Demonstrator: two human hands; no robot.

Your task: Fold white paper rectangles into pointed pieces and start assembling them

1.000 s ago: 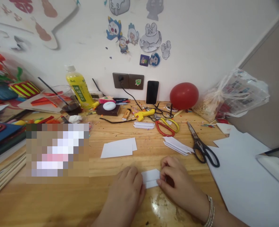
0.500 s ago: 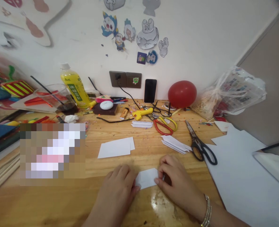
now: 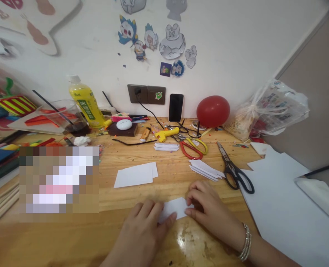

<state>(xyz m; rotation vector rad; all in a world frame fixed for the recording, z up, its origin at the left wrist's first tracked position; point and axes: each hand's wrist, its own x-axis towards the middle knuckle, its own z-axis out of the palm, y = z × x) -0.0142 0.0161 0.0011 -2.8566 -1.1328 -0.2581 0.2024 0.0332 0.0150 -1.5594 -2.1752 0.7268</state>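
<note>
A small piece of white paper (image 3: 173, 208) with folded corners lies on the wooden table between my hands. Curled over its left end, my left hand (image 3: 146, 228) holds it down, the thumb resting on the front edge. My right hand (image 3: 210, 211), with a beaded bracelet at the wrist, pinches the paper's right end between thumb and fingers. Beyond them lie flat white paper pieces (image 3: 135, 175) and, to the right, a stack of folded paper strips (image 3: 205, 170). Another folded stack (image 3: 166, 147) sits farther back.
Black-handled scissors (image 3: 234, 172) lie right of my right hand, beside large white sheets (image 3: 289, 207). Red-and-yellow-handled scissors (image 3: 194, 147), a yellow glue gun (image 3: 167, 134), a phone (image 3: 176, 107) and a red balloon (image 3: 213, 111) are along the wall. A drink bottle (image 3: 86, 102) stands back left.
My left thumb has moved right onto the paper's front edge. My right fingers have shifted slightly at the right end, where a pointed corner now shows. The view has shifted slightly.
</note>
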